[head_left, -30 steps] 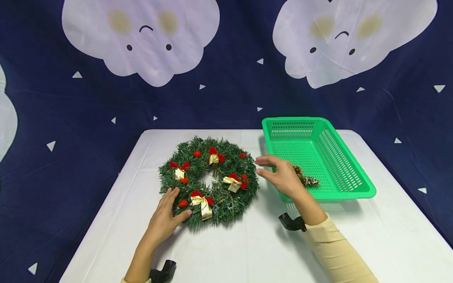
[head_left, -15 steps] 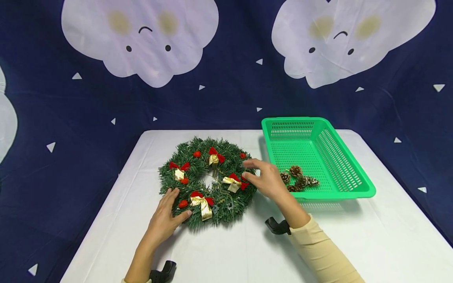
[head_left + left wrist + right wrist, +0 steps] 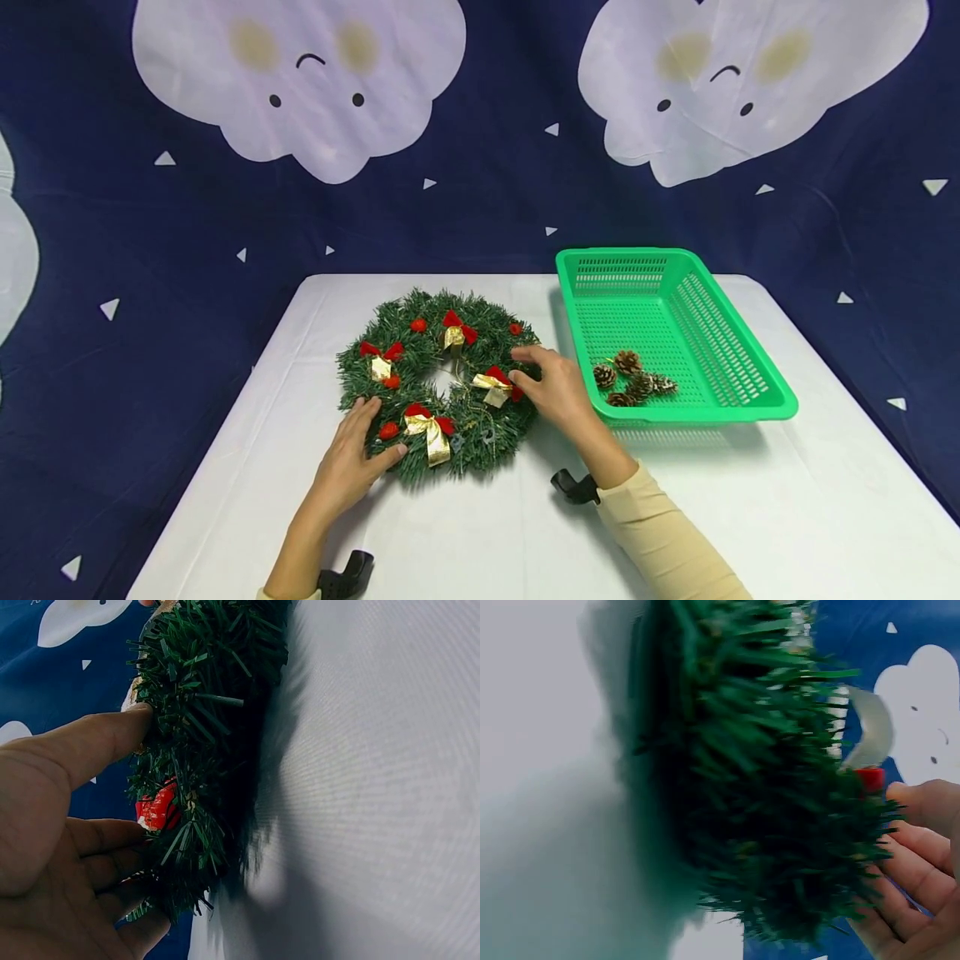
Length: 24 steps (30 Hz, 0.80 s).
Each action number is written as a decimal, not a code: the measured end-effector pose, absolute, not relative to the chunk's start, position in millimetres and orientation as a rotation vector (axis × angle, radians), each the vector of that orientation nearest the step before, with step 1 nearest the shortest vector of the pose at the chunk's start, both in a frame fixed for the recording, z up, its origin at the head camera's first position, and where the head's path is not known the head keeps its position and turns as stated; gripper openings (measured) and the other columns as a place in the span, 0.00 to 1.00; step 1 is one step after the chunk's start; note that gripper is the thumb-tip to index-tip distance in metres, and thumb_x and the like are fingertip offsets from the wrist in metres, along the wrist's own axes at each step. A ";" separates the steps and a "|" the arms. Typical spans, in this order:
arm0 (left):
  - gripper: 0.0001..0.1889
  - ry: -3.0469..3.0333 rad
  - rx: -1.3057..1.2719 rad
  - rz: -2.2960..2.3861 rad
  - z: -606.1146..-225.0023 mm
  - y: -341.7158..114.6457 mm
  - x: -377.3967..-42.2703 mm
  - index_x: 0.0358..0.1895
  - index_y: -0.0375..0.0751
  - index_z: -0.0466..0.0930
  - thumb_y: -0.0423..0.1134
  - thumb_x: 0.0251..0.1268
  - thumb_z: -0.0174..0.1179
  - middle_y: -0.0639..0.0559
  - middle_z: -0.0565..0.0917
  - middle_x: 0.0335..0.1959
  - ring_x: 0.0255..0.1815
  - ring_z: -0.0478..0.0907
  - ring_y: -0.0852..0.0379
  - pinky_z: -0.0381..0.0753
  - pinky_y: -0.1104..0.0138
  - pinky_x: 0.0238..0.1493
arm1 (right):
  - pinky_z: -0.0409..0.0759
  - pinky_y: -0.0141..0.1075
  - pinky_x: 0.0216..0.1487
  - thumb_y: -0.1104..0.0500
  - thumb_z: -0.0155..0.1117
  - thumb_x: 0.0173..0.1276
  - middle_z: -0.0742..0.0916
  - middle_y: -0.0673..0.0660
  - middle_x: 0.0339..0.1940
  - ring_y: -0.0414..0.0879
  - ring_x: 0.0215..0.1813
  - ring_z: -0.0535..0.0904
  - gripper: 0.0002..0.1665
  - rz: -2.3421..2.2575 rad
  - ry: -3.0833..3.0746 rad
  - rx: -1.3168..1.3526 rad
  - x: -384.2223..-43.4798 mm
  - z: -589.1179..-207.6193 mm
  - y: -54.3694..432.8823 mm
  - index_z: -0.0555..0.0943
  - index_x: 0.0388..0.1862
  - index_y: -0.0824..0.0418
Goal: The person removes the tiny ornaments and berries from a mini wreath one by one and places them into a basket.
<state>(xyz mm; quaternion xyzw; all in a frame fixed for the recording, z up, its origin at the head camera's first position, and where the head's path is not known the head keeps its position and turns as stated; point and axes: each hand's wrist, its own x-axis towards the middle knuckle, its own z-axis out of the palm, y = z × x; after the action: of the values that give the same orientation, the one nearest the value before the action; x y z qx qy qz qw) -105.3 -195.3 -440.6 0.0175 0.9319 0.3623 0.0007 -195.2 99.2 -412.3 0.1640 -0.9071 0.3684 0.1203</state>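
**Both hands on the wreath**

White cloth covers the table (image 3: 480, 533), backed by a dark blue curtain with pale clouds. On it lies the green wreath (image 3: 442, 383). The left hand (image 3: 352, 462) rests on its near-left rim, fingers straight and loosely spread, thumb against the needles just below a red berry (image 3: 156, 811). The right hand (image 3: 555, 392) touches the wreath's right side, fingers relaxed and narrowly parted, fingertips at a red-and-gold bow (image 3: 495, 385). Beyond the right hand's knuckles stands a green basket (image 3: 750, 375) holding pine cones (image 3: 630, 383).
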 end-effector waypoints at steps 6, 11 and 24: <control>0.45 2.936 0.065 1.135 -441.0 -194.9 -105.8 0.74 0.39 0.52 0.52 0.57 0.64 0.38 0.52 0.76 0.77 0.43 0.39 0.51 0.37 0.69 | 0.79 0.48 0.49 0.57 0.69 0.59 0.88 0.56 0.45 0.54 0.48 0.83 0.18 1.005 -2.616 0.432 -197.6 -423.1 99.0 0.82 0.48 0.58; 0.45 2.943 0.067 1.137 -441.0 -194.5 -105.6 0.74 0.39 0.52 0.51 0.57 0.65 0.38 0.52 0.76 0.77 0.43 0.39 0.52 0.37 0.69 | 0.79 0.47 0.49 0.57 0.70 0.57 0.88 0.55 0.44 0.53 0.48 0.83 0.18 0.992 -2.627 0.409 -198.3 -428.0 99.2 0.82 0.48 0.58; 0.45 2.931 0.049 1.141 -440.3 -194.4 -105.6 0.74 0.41 0.52 0.52 0.57 0.65 0.39 0.51 0.76 0.78 0.43 0.40 0.52 0.36 0.69 | 0.80 0.47 0.48 0.57 0.69 0.58 0.88 0.54 0.45 0.53 0.48 0.83 0.17 0.999 -2.659 0.360 -198.2 -433.3 99.1 0.82 0.48 0.56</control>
<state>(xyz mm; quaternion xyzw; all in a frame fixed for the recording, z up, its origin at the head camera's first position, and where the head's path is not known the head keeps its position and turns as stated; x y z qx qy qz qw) -105.6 -194.4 -440.3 0.0155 0.9318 0.3626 -0.0019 -198.2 99.1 -433.3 0.1244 -0.9197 0.3455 0.1386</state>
